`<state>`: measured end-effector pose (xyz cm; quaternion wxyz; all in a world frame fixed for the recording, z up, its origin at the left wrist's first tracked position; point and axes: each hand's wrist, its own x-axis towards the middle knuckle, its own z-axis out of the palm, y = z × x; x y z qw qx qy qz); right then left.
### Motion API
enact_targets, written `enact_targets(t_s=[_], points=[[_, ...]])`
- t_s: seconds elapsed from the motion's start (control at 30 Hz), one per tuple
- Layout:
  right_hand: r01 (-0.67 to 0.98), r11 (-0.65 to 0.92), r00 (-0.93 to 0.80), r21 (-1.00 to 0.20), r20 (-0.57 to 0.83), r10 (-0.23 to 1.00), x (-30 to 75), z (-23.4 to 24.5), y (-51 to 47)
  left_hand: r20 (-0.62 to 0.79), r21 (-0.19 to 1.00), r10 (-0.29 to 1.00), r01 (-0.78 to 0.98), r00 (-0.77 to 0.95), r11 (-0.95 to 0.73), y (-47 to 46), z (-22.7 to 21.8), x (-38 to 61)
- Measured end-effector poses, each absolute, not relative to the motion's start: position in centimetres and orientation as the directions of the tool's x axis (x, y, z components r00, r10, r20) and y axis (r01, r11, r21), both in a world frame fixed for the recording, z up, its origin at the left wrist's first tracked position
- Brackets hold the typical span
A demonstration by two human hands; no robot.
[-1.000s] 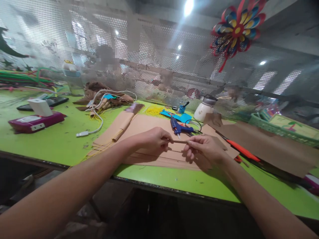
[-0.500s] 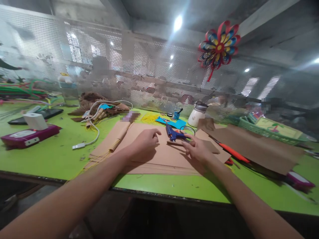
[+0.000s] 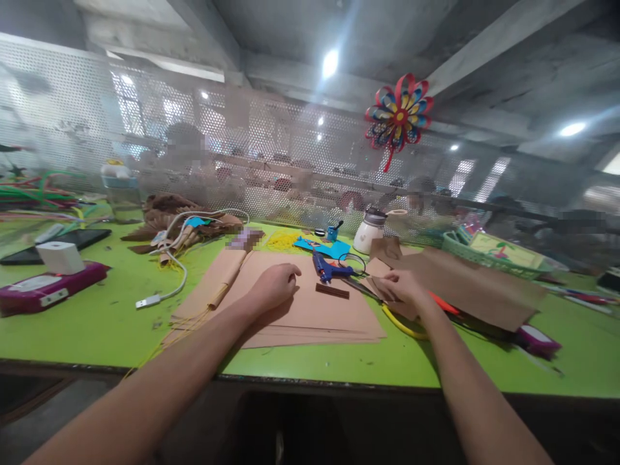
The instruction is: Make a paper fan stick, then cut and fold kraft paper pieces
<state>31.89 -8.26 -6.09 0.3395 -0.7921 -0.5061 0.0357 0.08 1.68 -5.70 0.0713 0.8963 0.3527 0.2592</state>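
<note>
My left hand (image 3: 274,287) rests on a stack of tan paper sheets (image 3: 310,313) on the green table (image 3: 97,310), fingers curled into a loose fist with nothing seen in them. A small dark brown folded strip (image 3: 332,291) lies on the sheets between my hands. My right hand (image 3: 403,287) sits to the right, fingers pinched on a small brown paper piece (image 3: 379,286) by the sheets' edge. A blue glue gun (image 3: 325,267) lies just behind the strip.
Yellow-handled scissors (image 3: 402,326) lie under my right wrist. A large brown sheet (image 3: 475,284), a green basket (image 3: 489,255) and a white jar (image 3: 367,234) stand to the right. A white cable (image 3: 174,271), a magenta case (image 3: 43,290) lie left. A perforated screen (image 3: 271,155) backs the table.
Both hands held the brown strip a second ago. They set it down on the sheets; my right hand moved right to the small brown piece, and the left curled onto the stack.
</note>
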Motion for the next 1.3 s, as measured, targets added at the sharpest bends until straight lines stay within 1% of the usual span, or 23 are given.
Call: enact_targets(t_s=[0.1,0.23,0.33,0.43,0.5,0.53,0.63,0.7,0.73,0.77,0.8,0.83,0.87,0.9,0.93,0.97,1.0,1.03,1.1,1.17,1.23,1.3], points=[[0.805,-0.26,0.424,-0.533,0.211,0.881,31.7,-6.3,-8.4,0.427,0.3,0.661,0.593,0.617,-0.747,1.8,-5.7,-0.1],[0.828,-0.276,0.412,-0.487,0.197,0.89,31.5,-6.3,-8.6,0.42,0.299,0.663,0.595,0.62,-0.746,1.9,-6.0,-0.1],[0.838,-0.277,0.413,-0.469,0.216,0.884,31.4,-6.3,-8.8,0.411,0.302,0.664,0.594,0.625,-0.746,2.0,-6.1,-0.1],[0.841,-0.271,0.435,-0.469,0.286,0.854,31.5,-6.1,-9.0,0.402,0.303,0.664,0.593,0.631,-0.746,2.0,-6.1,-0.1],[0.83,-0.282,0.485,-0.482,0.373,0.791,31.6,-5.7,-9.2,0.397,0.305,0.664,0.591,0.634,-0.747,2.0,-5.9,0.0],[0.818,-0.292,0.522,-0.495,0.428,0.737,31.6,-5.4,-9.3,0.396,0.307,0.662,0.588,0.636,-0.748,2.0,-5.9,0.0],[0.766,-0.306,0.634,-0.565,0.589,0.502,31.7,-4.3,-9.9,0.396,0.315,0.658,0.579,0.64,-0.752,1.7,-5.6,0.1],[0.735,-0.267,0.675,-0.623,0.636,0.374,31.4,-3.6,-10.2,0.397,0.333,0.658,0.568,0.639,-0.753,1.3,-5.5,0.1],[0.726,-0.234,0.683,-0.647,0.64,0.351,31.1,-3.5,-10.3,0.4,0.349,0.66,0.56,0.637,-0.752,1.1,-5.4,0.1],[0.726,-0.201,0.68,-0.658,0.642,0.353,30.7,-3.4,-10.2,0.408,0.371,0.66,0.545,0.631,-0.751,0.9,-5.3,0.1],[0.722,-0.141,0.669,-0.678,0.63,0.395,30.1,-3.5,-10.1,0.423,0.398,0.652,0.517,0.63,-0.758,0.7,-5.2,0.1],[0.693,-0.045,0.648,-0.719,0.595,0.476,29.5,-3.7,-9.9,0.437,0.429,0.634,0.472,0.638,-0.77,0.5,-5.1,0.1],[0.619,0.069,0.609,-0.783,0.533,0.587,28.7,-4.0,-9.7,0.445,0.475,0.62,0.416,0.646,-0.775,0.2,-4.9,0.1],[0.484,0.173,0.539,-0.858,0.448,0.713,27.9,-4.4,-9.5,0.446,0.533,0.604,0.346,0.661,-0.772,0.0,-4.7,0.1],[0.309,0.228,0.437,-0.923,0.351,0.828,27.1,-4.7,-9.3,0.421,0.613,0.597,0.271,0.684,-0.742,-0.3,-4.4,0.2],[0.147,0.222,0.322,-0.964,0.259,0.911,26.2,-5.0,-9.1,0.374,0.718,0.62,0.208,0.69,-0.665,-0.6,-4.2,0.4],[0.031,0.177,0.217,-0.984,0.179,0.96,25.3,-5.3,-9.1,0.318,0.811,0.623,0.135,0.714,-0.569,-0.8,-4.0,0.5],[-0.015,0.116,0.143,-0.993,0.112,0.983,24.4,-5.4,-9.0,0.273,0.881,0.603,0.058,0.75,-0.47,-1.1,-3.9,0.7],[-0.01,0.032,0.043,-0.999,0.031,0.999,22.8,-5.3,-9.0,0.214,0.946,0.552,-0.031,0.806,-0.322,-1.6,-3.8,1.0],[0.05,0.008,-0.031,-0.999,0.006,1.0,21.5,-4.8,-9.1,0.203,0.961,0.534,-0.063,0.821,-0.269,-1.8,-4.0,1.1],[0.128,0.025,-0.085,-0.991,0.015,0.996,20.6,-4.2,-9.0,0.207,0.963,0.575,-0.064,0.791,-0.26,-1.8,-4.3,1.1],[0.183,0.064,-0.103,-0.981,0.046,0.994,20.1,-3.9,-8.8,0.188,0.975,0.635,-0.065,0.749,-0.212,-1.6,-4.4,1.1]])
